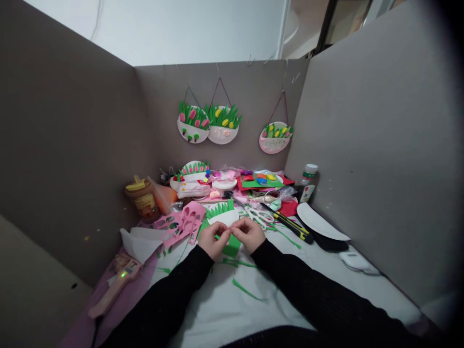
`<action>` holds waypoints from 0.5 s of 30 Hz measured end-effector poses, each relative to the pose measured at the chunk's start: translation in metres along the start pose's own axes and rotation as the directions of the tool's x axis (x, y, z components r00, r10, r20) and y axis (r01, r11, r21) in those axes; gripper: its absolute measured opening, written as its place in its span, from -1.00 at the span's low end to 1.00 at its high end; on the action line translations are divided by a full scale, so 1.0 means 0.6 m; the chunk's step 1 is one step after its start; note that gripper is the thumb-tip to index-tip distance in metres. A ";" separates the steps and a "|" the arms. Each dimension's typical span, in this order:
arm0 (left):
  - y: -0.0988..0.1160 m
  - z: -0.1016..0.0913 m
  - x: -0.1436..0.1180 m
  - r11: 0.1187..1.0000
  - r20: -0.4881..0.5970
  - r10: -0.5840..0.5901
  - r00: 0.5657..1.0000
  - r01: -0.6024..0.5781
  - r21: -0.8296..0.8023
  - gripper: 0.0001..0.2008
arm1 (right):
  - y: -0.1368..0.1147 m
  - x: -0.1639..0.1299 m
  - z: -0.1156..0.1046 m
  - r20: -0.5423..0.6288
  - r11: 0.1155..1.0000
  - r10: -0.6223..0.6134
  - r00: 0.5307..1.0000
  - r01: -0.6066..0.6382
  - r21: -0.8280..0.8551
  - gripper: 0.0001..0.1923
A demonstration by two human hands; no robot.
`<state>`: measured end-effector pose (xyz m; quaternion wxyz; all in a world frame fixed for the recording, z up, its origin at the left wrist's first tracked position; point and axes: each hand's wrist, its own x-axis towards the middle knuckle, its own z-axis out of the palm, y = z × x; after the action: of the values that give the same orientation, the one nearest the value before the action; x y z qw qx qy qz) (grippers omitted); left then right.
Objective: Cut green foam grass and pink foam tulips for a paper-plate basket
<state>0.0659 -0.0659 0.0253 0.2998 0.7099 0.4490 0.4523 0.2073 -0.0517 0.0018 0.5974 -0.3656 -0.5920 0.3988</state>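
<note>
Pink glue gun lies far left of the green foam piece, w/ pink foam cutouts betw. them on the tabletop. Left hand and right hand meet fingertip to fingertip right above the green foam piece, both pinched on sth too small to tell; white paper plate w/ green grass just behind. Scissors and yellow-black cutter sit right of it.

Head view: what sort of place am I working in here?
Likely a partitioned craft station: grey cardboard walls, finished paper-plate flower baskets hung up, and green foam scraps, white scissors and a pink glue gun on the table.
</note>
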 end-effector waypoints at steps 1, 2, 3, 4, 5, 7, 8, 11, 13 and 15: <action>0.000 0.000 0.000 1.000 0.006 -0.006 1.000 0.006 -0.008 -0.81 | -0.001 -0.001 0.001 -0.001 1.000 -0.003 1.000 0.003 0.006 -0.85; -0.001 0.000 0.000 1.000 0.012 -0.012 1.000 0.012 -0.021 -0.80 | -0.002 -0.002 0.002 0.000 1.000 -0.005 1.000 0.005 0.011 -0.85; -0.003 0.000 0.001 0.999 0.015 -0.016 1.000 0.016 -0.034 -0.80 | -0.003 -0.002 0.002 0.001 1.000 -0.003 1.000 0.003 0.013 -0.86; -0.004 0.000 0.001 0.999 0.015 -0.017 1.000 0.018 -0.044 -0.79 | -0.005 -0.003 0.002 0.002 1.000 0.001 1.000 -0.001 0.012 -0.86; -0.006 0.000 0.001 0.999 0.010 -0.017 1.000 0.017 -0.051 -0.80 | -0.007 -0.003 0.002 0.003 1.000 0.008 1.000 -0.008 0.007 -0.86; -0.008 -0.001 0.002 0.998 -0.011 -0.012 1.000 0.011 -0.054 -0.80 | -0.009 -0.002 0.001 0.001 1.000 0.023 1.000 -0.023 -0.003 -0.86; -0.008 -0.002 0.002 0.999 -0.019 -0.010 1.000 0.009 -0.054 -0.80 | -0.009 -0.002 0.001 -0.003 1.000 0.029 1.000 -0.029 -0.007 -0.86; -0.004 -0.003 0.001 0.999 -0.018 -0.007 1.000 0.007 -0.043 -0.80 | -0.007 -0.001 0.000 -0.008 1.000 0.023 1.000 -0.023 -0.003 -0.87; 0.000 -0.004 0.001 1.000 -0.010 -0.003 1.000 0.002 -0.022 -0.80 | -0.004 0.000 -0.001 -0.005 1.000 0.008 1.000 -0.008 0.006 -0.87; 0.002 -0.003 0.001 1.000 -0.010 0.007 1.000 -0.007 0.007 -0.80 | -0.002 0.000 -0.001 0.008 1.000 -0.002 1.000 0.001 0.006 -0.87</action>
<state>0.0645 -0.0660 0.0272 0.2935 0.7101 0.4497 0.4554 0.2077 -0.0523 0.0028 0.5966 -0.3616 -0.5933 0.4017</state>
